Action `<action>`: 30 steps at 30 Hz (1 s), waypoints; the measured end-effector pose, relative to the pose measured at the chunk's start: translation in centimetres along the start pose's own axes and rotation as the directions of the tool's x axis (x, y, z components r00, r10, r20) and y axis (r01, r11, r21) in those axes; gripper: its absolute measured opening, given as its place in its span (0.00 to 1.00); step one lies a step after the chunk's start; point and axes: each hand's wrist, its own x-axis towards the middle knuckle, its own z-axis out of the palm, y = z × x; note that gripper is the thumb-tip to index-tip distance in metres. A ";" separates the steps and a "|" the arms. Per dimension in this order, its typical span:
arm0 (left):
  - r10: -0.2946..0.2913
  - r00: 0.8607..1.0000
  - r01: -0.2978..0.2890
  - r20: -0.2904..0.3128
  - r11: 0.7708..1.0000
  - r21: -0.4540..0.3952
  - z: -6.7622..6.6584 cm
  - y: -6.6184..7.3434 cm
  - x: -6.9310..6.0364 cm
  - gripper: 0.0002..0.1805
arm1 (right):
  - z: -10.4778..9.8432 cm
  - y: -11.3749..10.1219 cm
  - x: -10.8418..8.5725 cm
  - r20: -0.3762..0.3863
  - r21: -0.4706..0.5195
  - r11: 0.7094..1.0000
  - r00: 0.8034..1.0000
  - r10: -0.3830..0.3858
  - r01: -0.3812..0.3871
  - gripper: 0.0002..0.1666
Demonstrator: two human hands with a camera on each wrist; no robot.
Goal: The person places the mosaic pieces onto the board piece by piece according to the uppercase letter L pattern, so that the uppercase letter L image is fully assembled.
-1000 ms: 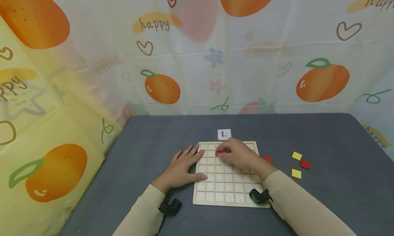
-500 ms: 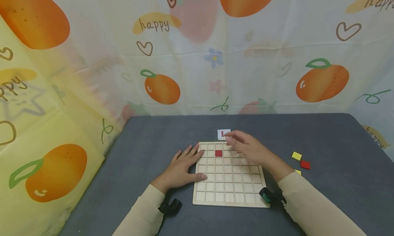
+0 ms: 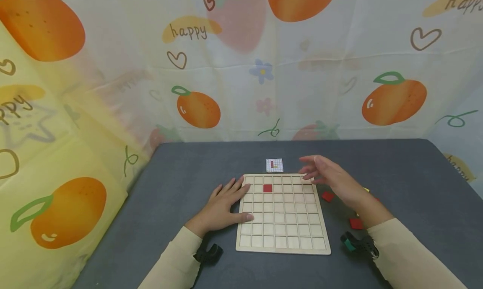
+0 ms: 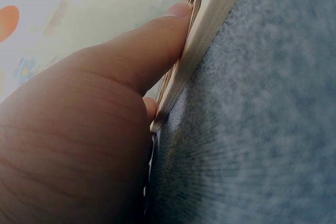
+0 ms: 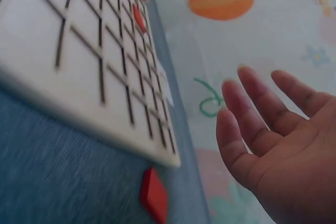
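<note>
- Fingers of the left hand (image 3: pixel 224 205), left of centre, lie spread and fairly straight, thumb and fingertips on the board's left edge, gripping nothing; an uneven sideways push could skew the board (image 3: pixel 279 229).
- Red tile (image 3: pixel 267 188), in the board's second row from the top, third column, looks flat in its cell; a hard jolt might unseat it.
- Pattern card (image 3: pixel 274 165), just above the board in the frame, could be brushed askew by a passing hand.
- Right hand (image 3: pixel 332 178), right of centre, hangs open with gently bent fingers, holding nothing.
- Loose red tile (image 3: pixel 328 196), just beside the board's right edge, could get bumped if the board shifts.
- Lower red tile (image 3: pixel 356 223), near the right forearm, could scatter under a low sweep of the sleeve (image 3: pixel 411 255).
</note>
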 end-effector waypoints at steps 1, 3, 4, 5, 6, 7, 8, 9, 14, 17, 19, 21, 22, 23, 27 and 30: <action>0.002 1.000 -0.002 -0.001 1.000 0.000 0.0 0.0 0.0 0.55 | -0.2 0.2 -0.3 -0.006 -0.010 1.000 1.000 0.003 -0.003 0.34; 0.006 1.000 -0.006 -0.002 1.000 0.001 0.0 -0.1 0.0 0.55 | -0.5 0.6 -0.8 -0.018 -0.025 1.000 1.000 0.012 -0.012 0.34; 0.008 1.000 -0.008 -0.003 1.000 -0.002 0.0 -0.1 0.0 0.55 | -0.7 0.8 -1.1 -0.026 -0.033 0.999 1.000 0.017 -0.017 0.34; 0.008 1.000 -0.008 -0.002 1.000 -0.003 0.0 -0.1 -0.1 0.55 | -0.9 1.0 -1.4 -0.033 -0.037 0.999 0.999 0.021 -0.022 0.34; 0.012 1.000 -0.012 -0.004 1.000 -0.006 0.0 -0.1 -0.1 0.55 | -1.1 1.3 -1.7 -0.041 -0.042 0.999 0.999 0.023 -0.025 0.34; 0.011 1.000 -0.011 -0.003 1.000 -0.008 0.0 0.0 -0.1 0.55 | -1.3 1.5 -2.0 -0.048 -0.046 0.999 0.999 0.025 -0.027 0.34; 0.011 1.000 -0.011 -0.002 1.000 -0.009 -0.1 0.0 -0.1 0.55 | -1.5 1.8 -2.3 -0.055 -0.051 0.998 0.998 0.028 -0.031 0.35; 0.011 1.000 -0.011 -0.003 1.000 -0.011 -0.1 0.0 -0.1 0.55 | -1.7 2.1 -2.5 -0.062 -0.057 0.998 0.998 0.032 -0.036 0.35; 0.010 1.000 -0.010 0.000 1.000 -0.003 -0.1 0.0 -0.1 0.55 | -2.8 3.5 -3.5 -0.087 -0.065 0.995 0.994 0.067 -0.073 0.35; 0.013 1.000 -0.013 -0.001 1.000 -0.001 -0.1 0.0 -0.1 0.55 | -3.2 4.1 -3.8 -0.099 -0.065 0.994 0.992 0.082 -0.089 0.34; 0.014 1.000 -0.014 0.000 1.000 -0.005 -0.2 0.1 -0.1 0.55 | -3.3 4.5 -3.9 -0.097 -0.085 0.992 0.991 0.089 -0.097 0.33; 0.017 1.000 -0.017 0.000 1.000 -0.008 -0.2 0.1 -0.1 0.55 | -3.4 4.9 -3.9 -0.091 -0.116 0.987 0.991 0.100 -0.110 0.32; 0.017 1.000 -0.017 0.000 1.000 -0.011 -0.2 0.1 -0.1 0.54 | -3.5 5.1 -4.0 -0.087 -0.137 0.984 0.991 0.106 -0.117 0.32; 0.018 1.000 -0.018 0.001 1.000 -0.013 -0.2 0.1 -0.1 0.54 | -3.5 5.3 -4.0 -0.078 -0.156 0.981 0.991 0.107 -0.118 0.32; 0.024 1.000 -0.024 -0.004 0.999 -0.025 -0.3 0.1 -0.2 0.54 | -3.4 6.0 -4.1 -0.047 -0.272 0.957 0.995 0.088 -0.098 0.32; 0.024 1.000 -0.025 -0.006 0.999 -0.026 -0.3 0.2 -0.2 0.54 | -3.4 6.2 -4.1 -0.023 -0.366 0.929 0.999 0.047 -0.052 0.28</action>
